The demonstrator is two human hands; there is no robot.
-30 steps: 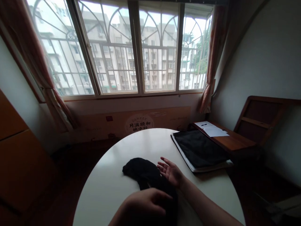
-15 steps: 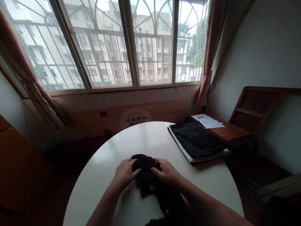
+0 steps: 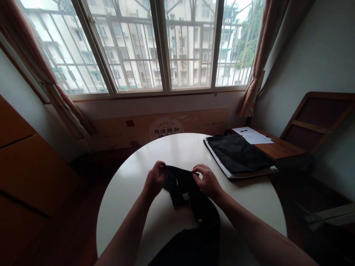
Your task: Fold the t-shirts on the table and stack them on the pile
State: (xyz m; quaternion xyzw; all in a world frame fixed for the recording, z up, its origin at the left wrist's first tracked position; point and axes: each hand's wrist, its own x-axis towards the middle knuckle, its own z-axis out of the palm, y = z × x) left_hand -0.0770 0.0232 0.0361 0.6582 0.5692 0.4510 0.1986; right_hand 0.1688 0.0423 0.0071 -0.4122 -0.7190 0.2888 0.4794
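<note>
A black fabric piece (image 3: 203,205), which could be a garment, lies across the white round table (image 3: 124,195). Its far edge is stretched between both hands, and its near part widens toward the bottom of the view. My left hand (image 3: 155,179) is closed on the left end of that edge. My right hand (image 3: 207,181) pinches the right end between thumb and fingers. A small yellow mark and a pale patch show on the cloth. Some of its folds are too dark to make out.
At the table's right rear lies a black folded cloth or bag (image 3: 238,153) with a white edge. Beyond it, papers (image 3: 251,135) with a pen lie on a wooden surface (image 3: 285,147). Windows and curtains stand behind, and an orange-brown cabinet (image 3: 24,162) is at left.
My hands have drawn apart and moved farther over the table, pulling the bunched fabric's edge out straight between them. The camera view has tilted down and shifted left.
</note>
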